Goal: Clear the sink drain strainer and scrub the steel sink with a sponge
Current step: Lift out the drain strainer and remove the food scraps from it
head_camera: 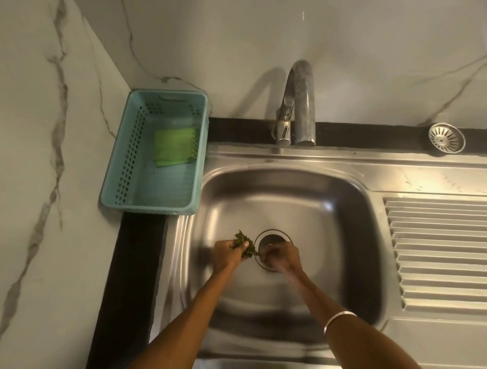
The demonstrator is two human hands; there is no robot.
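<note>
Two hands down in the steel sink [340, 206], clearing scraps at the drain.

From the head camera, my left hand [228, 251] has its fingers curled round a clump of green leafy scraps [245, 244], just left of the drain opening [273, 240]. My right hand [280, 257] is over the near side of the drain, blurred; I cannot tell whether its fingers hold anything. The strainer [446, 138] sits out on the far right ledge, well apart from both hands. The sponge [175, 146] lies in the teal basket [115, 194] at the far left, untouched. I judge the step is best done by gathering every last scrap into the left hand's clump, keeping it tightly held so nothing drops down the open drain, before reaching for the sponge.
</note>
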